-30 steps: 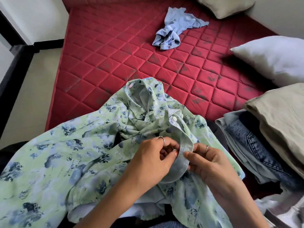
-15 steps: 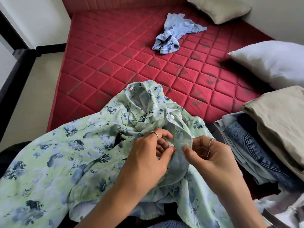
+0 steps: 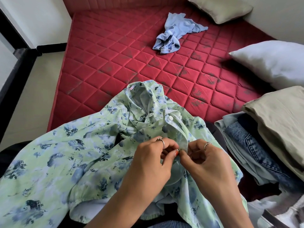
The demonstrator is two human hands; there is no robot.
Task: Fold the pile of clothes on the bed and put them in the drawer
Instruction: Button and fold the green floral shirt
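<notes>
From where I watch, I take the green floral shirt [image 3: 69,162] as my landmark: it sprawls over the near end of the red quilted mattress [image 3: 125,63], its collar toward the far end of the bed and its long axis running from that collar back toward me, with one broad panel spilling out to the left. Left of the shirt I see the mattress edge drop to a pale floor [image 3: 31,99], with a dark frame beyond it. Beyond the collar lies a wide stretch of bare mattress, broken only by a crumpled light blue garment [image 3: 176,33] well apart from the shirt. At the shirt's front opening my left hand [image 3: 153,163] and right hand [image 3: 209,162] meet, fingertips curled in and pinching the button placket between them; a white button [image 3: 170,118] shows just above on the same strip. Right of the shirt, just beside it, sits a stack of folded clothes [image 3: 256,152], denim showing under an olive piece. Farther right and beyond, a white pillow [image 3: 276,63] rests by the wall, and an olive pillow [image 3: 222,9] lies at the far corner.
</notes>
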